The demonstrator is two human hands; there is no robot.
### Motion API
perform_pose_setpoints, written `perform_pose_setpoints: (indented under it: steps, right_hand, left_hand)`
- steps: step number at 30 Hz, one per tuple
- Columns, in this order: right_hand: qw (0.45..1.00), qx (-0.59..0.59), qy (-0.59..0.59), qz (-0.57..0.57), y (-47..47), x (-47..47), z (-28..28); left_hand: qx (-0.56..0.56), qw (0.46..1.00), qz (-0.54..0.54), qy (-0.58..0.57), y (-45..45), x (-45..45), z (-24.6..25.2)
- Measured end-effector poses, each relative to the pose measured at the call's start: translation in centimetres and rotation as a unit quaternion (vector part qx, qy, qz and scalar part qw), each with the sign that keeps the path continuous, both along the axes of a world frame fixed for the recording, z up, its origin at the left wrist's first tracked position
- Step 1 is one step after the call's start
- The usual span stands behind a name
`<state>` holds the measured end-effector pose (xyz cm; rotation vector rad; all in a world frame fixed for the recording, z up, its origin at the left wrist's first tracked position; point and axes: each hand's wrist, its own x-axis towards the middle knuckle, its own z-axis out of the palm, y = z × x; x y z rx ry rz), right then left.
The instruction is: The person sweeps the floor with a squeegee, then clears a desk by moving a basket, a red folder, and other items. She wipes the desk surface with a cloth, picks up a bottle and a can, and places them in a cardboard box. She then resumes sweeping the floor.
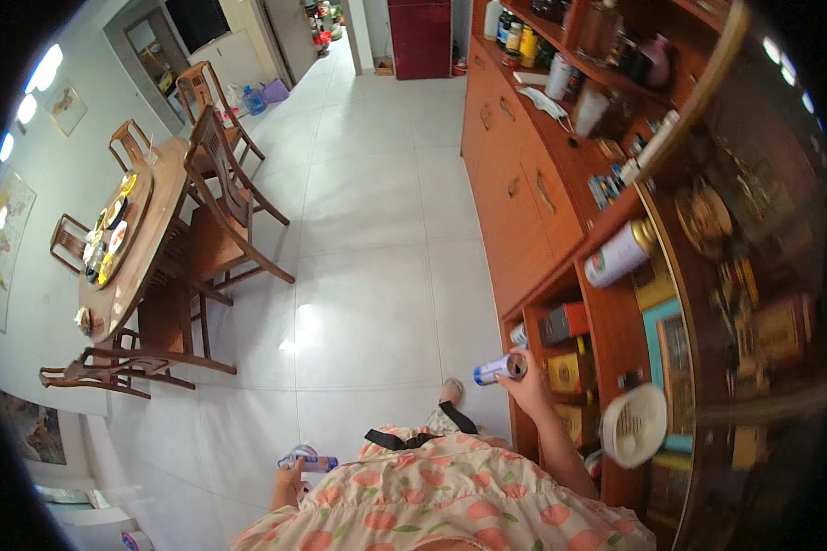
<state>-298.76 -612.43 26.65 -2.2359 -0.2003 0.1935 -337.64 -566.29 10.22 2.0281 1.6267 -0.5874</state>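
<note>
My right hand (529, 391) grips an opened blue-and-silver drink can (497, 370) around its side, tilted with its top and opening facing me. The can is beside the lower open shelves of a wooden cabinet (517, 227). Low on the left, my left hand (288, 476) is closed on a second blue-and-white can (318, 463) lying sideways. Against that can shows a clear, rounded plastic item (302, 451); whether my left hand holds it too is hard to tell. Another light-coloured can (519, 335) rests in the shelf just behind my right hand.
Boxes (564, 373) fill the lower shelves. A spray can (620, 253) and a white plastic basket (634, 425) are on the cabinet's right part. Left are a round wooden table (169, 175) bearing dishes and several wooden chairs (217, 227). Pale tiled floor (365, 275) runs between.
</note>
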Motion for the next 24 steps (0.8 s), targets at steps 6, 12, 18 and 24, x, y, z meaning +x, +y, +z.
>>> perform_pose_setpoints:
  steps: [6,12,18,24]
  right_hand:
    - [0.986,0.026,-0.063,0.152,11.6,21.9,3.3]
    - [0.988,0.048,-0.071,0.129,20.8,39.7,2.6]
    - [0.998,-0.059,-0.008,0.028,21.6,54.5,0.3]
    - [0.991,0.105,-0.010,-0.076,21.7,68.6,-1.4]
  left_hand:
    - [-0.040,0.995,0.078,0.048,-1.3,7.1,-2.5]
    - [-0.060,0.991,0.093,0.071,2.5,20.8,-6.0]
    - [-0.016,1.000,0.018,-0.005,18.1,49.0,-5.6]
    - [0.072,0.939,-0.124,-0.312,31.0,87.3,5.3]
